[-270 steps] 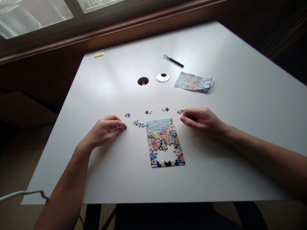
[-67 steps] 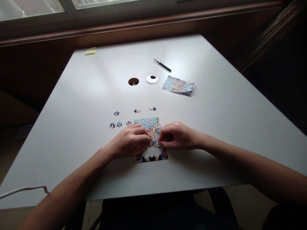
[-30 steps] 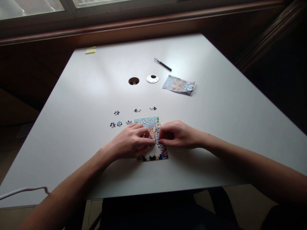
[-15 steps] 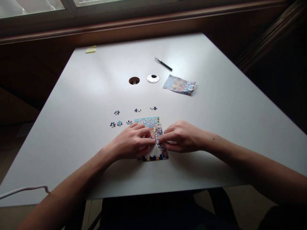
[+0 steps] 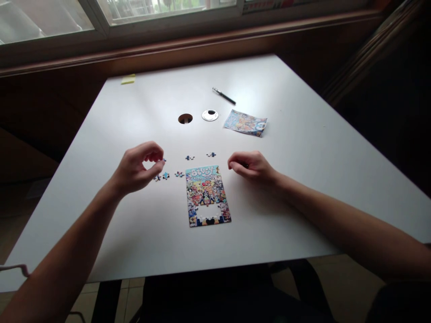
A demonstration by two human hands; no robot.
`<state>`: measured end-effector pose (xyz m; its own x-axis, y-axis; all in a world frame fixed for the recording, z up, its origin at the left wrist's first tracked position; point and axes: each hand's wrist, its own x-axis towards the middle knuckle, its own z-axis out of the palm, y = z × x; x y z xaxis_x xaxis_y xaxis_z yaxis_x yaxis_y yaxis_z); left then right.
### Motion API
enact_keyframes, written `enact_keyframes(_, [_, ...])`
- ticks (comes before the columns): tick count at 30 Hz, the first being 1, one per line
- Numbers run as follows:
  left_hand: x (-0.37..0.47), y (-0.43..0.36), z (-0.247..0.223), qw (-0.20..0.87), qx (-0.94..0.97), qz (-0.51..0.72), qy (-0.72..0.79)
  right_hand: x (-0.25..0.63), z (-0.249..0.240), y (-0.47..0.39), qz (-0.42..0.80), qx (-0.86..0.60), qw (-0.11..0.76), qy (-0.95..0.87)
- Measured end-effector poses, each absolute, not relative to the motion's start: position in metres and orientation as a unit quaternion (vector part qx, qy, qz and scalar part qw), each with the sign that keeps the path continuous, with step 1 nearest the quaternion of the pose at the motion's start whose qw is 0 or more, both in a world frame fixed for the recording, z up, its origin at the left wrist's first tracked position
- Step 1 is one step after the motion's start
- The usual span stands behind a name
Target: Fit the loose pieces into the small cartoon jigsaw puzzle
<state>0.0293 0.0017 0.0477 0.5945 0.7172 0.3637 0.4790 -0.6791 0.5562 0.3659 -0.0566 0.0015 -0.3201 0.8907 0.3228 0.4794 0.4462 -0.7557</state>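
My left hand [image 5: 139, 166] is over the left side of the table, its thumb and curled fingers drawn together on a small puzzle piece [image 5: 164, 160]; only the piece's edge shows past the fingertips. My right hand [image 5: 251, 166] rests to the right of the puzzle, fingers curled in, nothing visible in them. Between the hands lies a colourful jigsaw puzzle [image 5: 205, 188], mostly filled, with a white gap in its lower middle. Loose pieces lie near it: two behind, a blue-and-white piece [image 5: 190, 158] and another piece [image 5: 211, 154], and several at its left, including a light-blue piece [image 5: 166, 176].
A creased picture sheet [image 5: 245, 123] lies behind the puzzle at the right, with a black pen [image 5: 224, 96] beyond. A round hole [image 5: 185, 119] and a silver cap [image 5: 210, 115] are mid-table. A yellow sticky note [image 5: 128, 79] marks the far left corner.
Both hands have left the puzzle. My left hand went left and away from me to the loose pieces; my right drew back slightly. The puzzle's middle is filled where the fingers were.
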Motion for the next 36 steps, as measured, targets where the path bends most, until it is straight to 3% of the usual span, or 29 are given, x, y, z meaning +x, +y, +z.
enact_keyframes(4, [-0.005,0.015,0.017,0.088,0.829,0.388,0.392,0.366,-0.004,-0.051,0.271,-0.469,0.355,-0.762])
enact_keyframes(8, [-0.016,0.013,-0.004,0.140,0.815,0.376,0.417,0.365,-0.004,-0.052,0.265,-0.470,0.337,-0.772])
enact_keyframes(16, [-0.013,0.011,0.003,0.229,0.830,0.297,0.412,0.367,-0.003,-0.051,0.289,-0.491,0.340,-0.748])
enact_keyframes(36, [-0.018,0.015,0.002,0.326,0.786,0.306,0.426,0.386,-0.004,-0.039,0.519,-0.448,0.388,-0.616])
